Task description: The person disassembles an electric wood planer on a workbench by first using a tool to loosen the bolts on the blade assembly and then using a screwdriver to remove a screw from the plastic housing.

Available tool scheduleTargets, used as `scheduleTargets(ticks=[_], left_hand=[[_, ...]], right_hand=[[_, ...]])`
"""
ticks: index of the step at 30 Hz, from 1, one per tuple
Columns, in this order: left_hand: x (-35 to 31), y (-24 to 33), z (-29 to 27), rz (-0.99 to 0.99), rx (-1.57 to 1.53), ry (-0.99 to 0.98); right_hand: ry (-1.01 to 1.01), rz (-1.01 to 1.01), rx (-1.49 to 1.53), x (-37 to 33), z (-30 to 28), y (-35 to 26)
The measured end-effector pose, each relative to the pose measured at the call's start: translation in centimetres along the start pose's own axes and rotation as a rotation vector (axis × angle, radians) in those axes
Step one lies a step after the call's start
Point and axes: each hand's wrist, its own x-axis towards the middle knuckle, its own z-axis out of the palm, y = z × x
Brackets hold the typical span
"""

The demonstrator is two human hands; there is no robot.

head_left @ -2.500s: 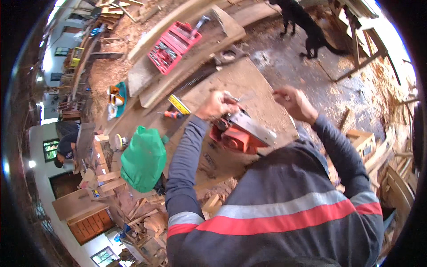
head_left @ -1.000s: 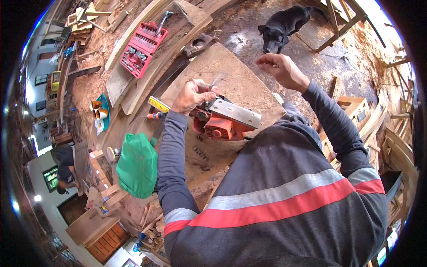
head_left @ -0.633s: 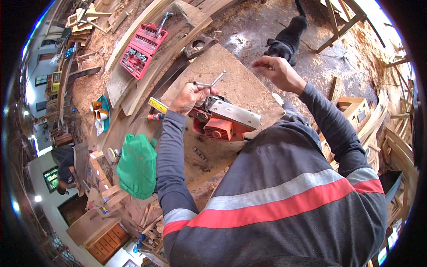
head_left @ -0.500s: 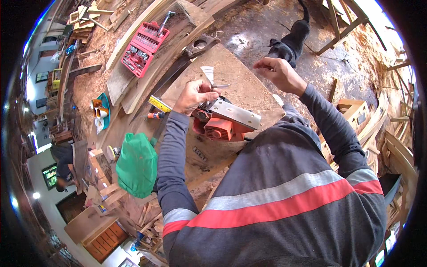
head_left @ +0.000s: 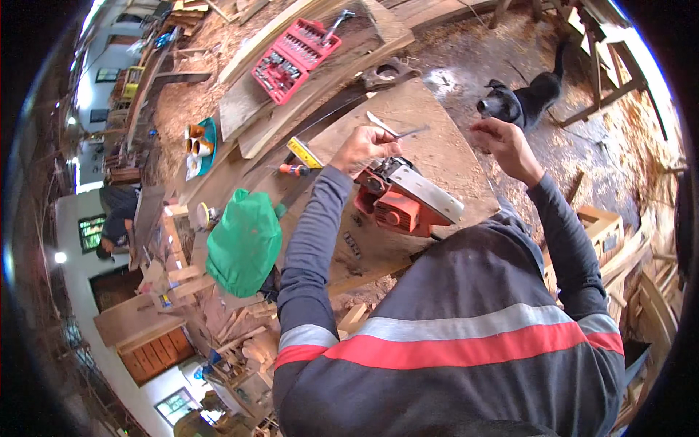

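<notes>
My left hand is pinched on a thin metal key-like tool, just above an orange-red electric hand planer. The planer lies with its flat metal sole turned upward on the wooden bench top. A pale sliver shows beside my fingers; I cannot make out what it is. Off to the right, my right hand is raised past the bench edge. Its fingers are bent together, and whatever they may hold is too small to see.
Left of my hand lie a yellow level and an orange-handled tool. A green cloth bag, a red socket set and a teal tray with cups sit farther out. A black dog stands on the shavings-strewn floor.
The view has shifted, so the bench and planer sit farther right. The dog has turned its head toward me. My left hand keeps its pinch; my right hand stays raised.
</notes>
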Motion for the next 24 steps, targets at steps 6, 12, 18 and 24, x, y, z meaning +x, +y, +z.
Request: scheduleTargets(ticks=[6, 12, 18, 24], left_hand=[[-0.7, 1.1, 1.0, 0.024, -0.108, -0.077], [-1.1, 0.6, -1.0, -0.022, -0.354, -0.185], [-0.4, 0.8, -0.8, 0.028, 0.015, -0.056], [-0.4, 0.0, -0.4, 0.022, -0.132, -0.145]], right_hand=[[-0.045, 0.065, 0.063, 0.2, 0.8, 0.7], [-0.035, 0.021, 0.042, 0.4, 0.9, 0.4], [-0.049, 0.024, 0.026, 0.5, 1.3, 1.0], [-0.049, -0.003, 0.045, 0.4, 1.4, 0.3]])
